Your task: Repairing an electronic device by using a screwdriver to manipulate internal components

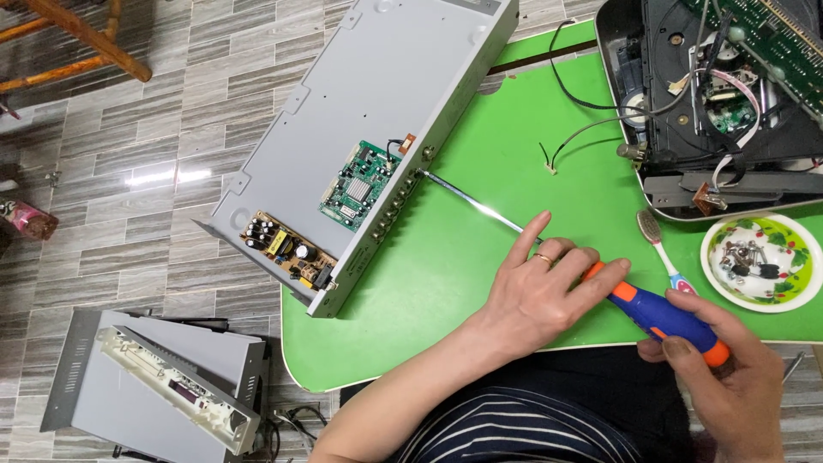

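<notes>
Grey wood-grain tiled floor (129,129) with a bright glare patch, green table (446,257), wooden chair legs (77,39).

Bare green table (446,283) beside chassis (343,129)

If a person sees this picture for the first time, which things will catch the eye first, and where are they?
First comes the bright green table, with the open grey metal chassis lying across its left corner, two circuit boards showing inside. Near the front edge, both hands hold a long screwdriver with a blue and orange handle: the left hand at the shaft, the right hand at the handle's end, its tip at the chassis's side.
</notes>
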